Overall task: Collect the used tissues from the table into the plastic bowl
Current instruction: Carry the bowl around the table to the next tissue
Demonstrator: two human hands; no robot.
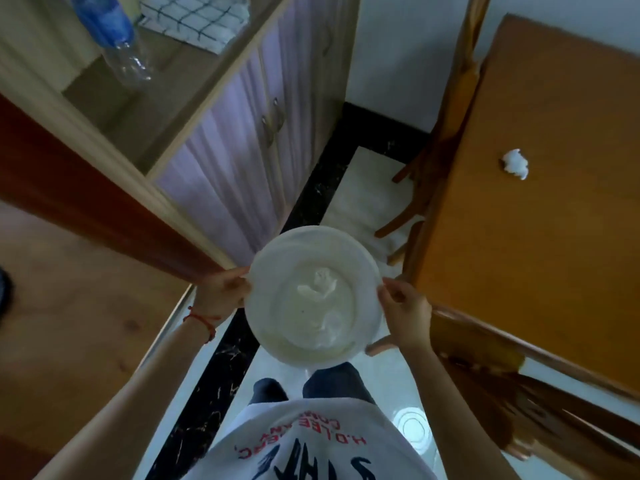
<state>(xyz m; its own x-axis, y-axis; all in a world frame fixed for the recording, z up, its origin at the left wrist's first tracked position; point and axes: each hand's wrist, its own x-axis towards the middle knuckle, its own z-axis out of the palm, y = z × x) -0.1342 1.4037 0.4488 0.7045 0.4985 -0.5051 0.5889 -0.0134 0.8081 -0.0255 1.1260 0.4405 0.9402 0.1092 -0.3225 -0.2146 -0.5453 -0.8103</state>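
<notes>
I carry a white plastic bowl [277, 258] in front of my body, over the floor. My left hand [223, 289] grips its left rim and my right hand [407, 308] grips its right rim. Crumpled white tissues [320, 287] lie in the bottom of the bowl. One more crumpled white tissue [515, 163] lies on the brown wooden table [536, 254] to my right, well beyond the bowl and apart from both hands.
A wooden chair [446, 140] stands at the table's left side and another chair back [519, 372] is at lower right. To the left is a cabinet [235, 161] with a plastic bottle [117, 39] and a checked cloth [197, 19] on top. Tiled floor lies between.
</notes>
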